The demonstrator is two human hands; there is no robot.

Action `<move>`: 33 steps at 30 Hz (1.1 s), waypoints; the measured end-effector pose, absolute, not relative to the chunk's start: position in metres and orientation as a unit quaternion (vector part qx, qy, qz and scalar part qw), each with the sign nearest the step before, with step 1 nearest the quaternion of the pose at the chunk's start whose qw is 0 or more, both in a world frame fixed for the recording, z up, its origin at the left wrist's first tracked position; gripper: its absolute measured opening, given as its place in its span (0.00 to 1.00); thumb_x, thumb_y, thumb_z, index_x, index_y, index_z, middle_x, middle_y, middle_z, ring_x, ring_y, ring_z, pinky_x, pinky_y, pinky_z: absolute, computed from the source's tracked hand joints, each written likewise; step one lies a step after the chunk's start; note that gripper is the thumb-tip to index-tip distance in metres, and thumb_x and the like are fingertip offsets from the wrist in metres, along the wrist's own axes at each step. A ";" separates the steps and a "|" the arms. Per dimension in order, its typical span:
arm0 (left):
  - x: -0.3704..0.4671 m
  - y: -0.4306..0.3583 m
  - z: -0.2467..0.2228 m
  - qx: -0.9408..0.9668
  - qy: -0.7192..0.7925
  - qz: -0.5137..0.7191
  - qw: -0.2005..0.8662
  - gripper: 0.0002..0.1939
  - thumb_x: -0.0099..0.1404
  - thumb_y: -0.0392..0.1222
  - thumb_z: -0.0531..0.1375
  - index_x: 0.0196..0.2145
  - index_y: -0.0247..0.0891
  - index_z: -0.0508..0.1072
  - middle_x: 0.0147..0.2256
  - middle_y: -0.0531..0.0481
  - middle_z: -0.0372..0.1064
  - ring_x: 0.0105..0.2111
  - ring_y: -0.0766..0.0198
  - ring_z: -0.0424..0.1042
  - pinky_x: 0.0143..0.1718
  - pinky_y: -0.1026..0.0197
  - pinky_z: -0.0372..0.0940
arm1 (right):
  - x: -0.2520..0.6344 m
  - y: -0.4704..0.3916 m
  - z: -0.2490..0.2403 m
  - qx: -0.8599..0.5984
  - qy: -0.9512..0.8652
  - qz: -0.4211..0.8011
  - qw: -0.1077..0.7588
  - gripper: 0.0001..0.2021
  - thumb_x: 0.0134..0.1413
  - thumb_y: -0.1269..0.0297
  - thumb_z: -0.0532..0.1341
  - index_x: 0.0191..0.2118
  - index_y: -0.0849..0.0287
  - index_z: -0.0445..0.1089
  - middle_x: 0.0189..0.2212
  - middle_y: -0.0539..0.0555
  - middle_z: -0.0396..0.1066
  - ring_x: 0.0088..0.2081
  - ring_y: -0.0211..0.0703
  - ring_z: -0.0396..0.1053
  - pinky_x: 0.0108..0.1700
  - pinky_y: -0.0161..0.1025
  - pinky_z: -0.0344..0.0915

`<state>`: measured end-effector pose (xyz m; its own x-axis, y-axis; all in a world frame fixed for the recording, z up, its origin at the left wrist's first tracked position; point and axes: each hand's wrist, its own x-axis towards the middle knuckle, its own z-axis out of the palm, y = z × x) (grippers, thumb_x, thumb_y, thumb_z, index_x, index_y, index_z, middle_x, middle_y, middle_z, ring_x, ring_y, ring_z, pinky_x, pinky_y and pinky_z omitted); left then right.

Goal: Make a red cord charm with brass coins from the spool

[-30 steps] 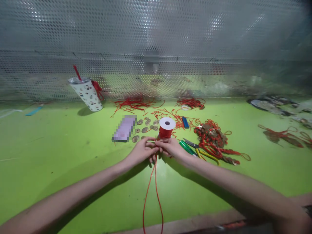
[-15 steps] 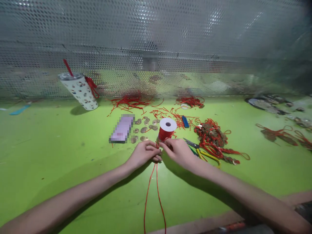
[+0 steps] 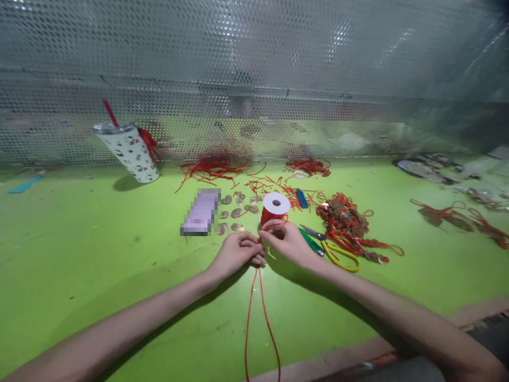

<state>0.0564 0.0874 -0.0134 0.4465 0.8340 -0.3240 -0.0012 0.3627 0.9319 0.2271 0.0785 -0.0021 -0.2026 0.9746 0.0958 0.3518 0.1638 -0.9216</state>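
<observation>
Both my hands meet at the middle of the green table, pinching a red cord (image 3: 249, 307). My left hand (image 3: 238, 253) is closed on it, and two strands hang from under its fingers toward the table's front edge. Thumb and forefinger of my right hand (image 3: 284, 243) grip the cord's upper part, with a red loop over the knuckles. Just behind the right hand stands a spool of red cord (image 3: 275, 204) with a white flange. Several coins (image 3: 236, 212) lie behind the left hand. What sits between the fingertips is mostly hidden.
Yellow-handled scissors (image 3: 340, 257) and a green tool (image 3: 311, 241) lie right of my right hand, near a heap of knotted coin strings (image 3: 344, 215). A blue lighter-like object (image 3: 302, 198), red cord scraps (image 3: 214, 167), a phone-like slab (image 3: 202, 212) and a tumbler (image 3: 129, 151) stand around.
The right hand has shifted slightly, and a red loop now shows over its fingers. More of the green tool and scissors shows. The hanging strands have swung a little right; the view has moved slightly.
</observation>
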 end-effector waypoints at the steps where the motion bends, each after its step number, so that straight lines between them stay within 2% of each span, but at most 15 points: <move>1: 0.056 0.087 -0.014 0.479 0.433 0.298 0.703 0.18 0.54 0.45 0.73 0.29 0.31 0.71 0.25 0.45 0.78 0.24 0.62 0.79 0.29 0.62 0.75 | 0.228 0.076 -0.001 -0.500 -0.652 0.413 0.392 0.09 0.60 0.60 0.60 0.34 0.60 0.71 0.30 0.53 0.74 0.32 0.41 0.70 0.36 0.37 0.64; 5: 0.057 0.087 -0.015 0.475 0.433 0.299 0.705 0.17 0.56 0.45 0.72 0.30 0.32 0.69 0.26 0.45 0.78 0.23 0.62 0.79 0.29 0.61 0.75 | 0.250 0.066 0.012 -0.517 -0.627 0.414 0.409 0.12 0.60 0.54 0.60 0.33 0.59 0.69 0.29 0.51 0.71 0.29 0.39 0.67 0.33 0.36 0.62; 9: 0.057 0.088 -0.015 0.479 0.437 0.292 0.703 0.16 0.59 0.45 0.71 0.30 0.33 0.69 0.26 0.47 0.77 0.24 0.62 0.79 0.29 0.62 0.76 | 0.302 0.065 0.033 -0.555 -0.674 0.372 0.314 0.16 0.63 0.50 0.56 0.30 0.57 0.64 0.23 0.48 0.65 0.24 0.38 0.62 0.27 0.35 0.57; 12: 0.057 0.088 -0.016 0.486 0.434 0.289 0.701 0.15 0.62 0.46 0.69 0.30 0.34 0.69 0.26 0.46 0.78 0.24 0.62 0.79 0.29 0.62 0.76 | 0.334 0.065 0.037 -0.664 -0.708 0.135 0.199 0.12 0.62 0.55 0.57 0.34 0.58 0.66 0.27 0.55 0.71 0.26 0.43 0.66 0.28 0.37 0.56; 13: 0.057 0.088 -0.016 0.488 0.432 0.289 0.701 0.15 0.62 0.46 0.68 0.31 0.34 0.69 0.26 0.46 0.78 0.24 0.62 0.79 0.29 0.62 0.76 | 0.337 0.064 0.036 -0.697 -0.693 0.045 0.178 0.11 0.62 0.56 0.57 0.37 0.59 0.66 0.32 0.59 0.73 0.27 0.45 0.67 0.27 0.37 0.55; 15: 0.058 0.089 -0.017 0.487 0.430 0.289 0.703 0.15 0.63 0.46 0.68 0.30 0.33 0.69 0.26 0.47 0.78 0.24 0.63 0.79 0.28 0.63 0.75 | 0.330 0.057 0.032 -0.702 -0.691 -0.048 0.167 0.12 0.64 0.57 0.55 0.41 0.61 0.67 0.37 0.63 0.74 0.29 0.48 0.70 0.26 0.37 0.54; 17: 0.059 0.089 -0.016 0.481 0.435 0.287 0.705 0.15 0.62 0.45 0.68 0.30 0.33 0.69 0.25 0.47 0.77 0.23 0.63 0.79 0.27 0.63 0.75 | 0.309 0.049 0.027 -0.656 -0.728 -0.030 0.195 0.12 0.66 0.58 0.53 0.40 0.60 0.68 0.33 0.62 0.75 0.29 0.47 0.70 0.27 0.37 0.55; 19: 0.060 0.089 -0.014 0.474 0.441 0.285 0.707 0.14 0.62 0.43 0.69 0.29 0.33 0.69 0.24 0.46 0.77 0.22 0.63 0.79 0.26 0.64 0.75 | 0.281 0.044 0.023 -0.586 -0.779 0.060 0.215 0.11 0.67 0.60 0.53 0.38 0.59 0.69 0.30 0.58 0.75 0.28 0.44 0.70 0.29 0.37 0.58; 24: 0.062 0.088 -0.009 0.476 0.452 0.286 0.699 0.08 0.63 0.34 0.66 0.30 0.31 0.70 0.21 0.48 0.76 0.20 0.64 0.78 0.26 0.65 0.74 | 0.232 0.057 0.010 -0.540 -0.769 0.227 0.256 0.09 0.65 0.61 0.58 0.44 0.60 0.72 0.33 0.57 0.77 0.30 0.44 0.71 0.34 0.37 0.61; 27: 0.062 0.087 -0.010 0.475 0.450 0.292 0.698 0.07 0.64 0.33 0.65 0.29 0.31 0.70 0.22 0.48 0.76 0.20 0.64 0.78 0.26 0.65 0.74 | 0.226 0.071 0.002 -0.530 -0.747 0.287 0.280 0.08 0.64 0.63 0.59 0.37 0.60 0.73 0.29 0.54 0.76 0.28 0.41 0.69 0.32 0.36 0.59; 30: 0.062 0.087 -0.012 0.468 0.444 0.297 0.704 0.11 0.62 0.38 0.68 0.29 0.32 0.70 0.23 0.48 0.76 0.21 0.64 0.78 0.25 0.65 0.75 | 0.229 0.078 -0.005 -0.533 -0.726 0.296 0.318 0.08 0.63 0.64 0.59 0.34 0.60 0.72 0.27 0.53 0.75 0.27 0.40 0.68 0.31 0.35 0.60; 33: 0.062 0.087 -0.012 0.468 0.444 0.291 0.707 0.14 0.60 0.42 0.70 0.29 0.32 0.70 0.23 0.47 0.76 0.21 0.63 0.78 0.25 0.65 0.74 | 0.234 0.078 -0.012 -0.557 -0.741 0.219 0.305 0.09 0.64 0.63 0.57 0.37 0.59 0.73 0.27 0.53 0.75 0.26 0.41 0.68 0.31 0.36 0.59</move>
<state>0.0622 0.0870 -0.0121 0.4370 0.8267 -0.3544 0.0039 0.3922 0.9199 0.2336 0.0781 -0.0118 -0.1941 0.9586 0.2082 0.6908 0.2843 -0.6648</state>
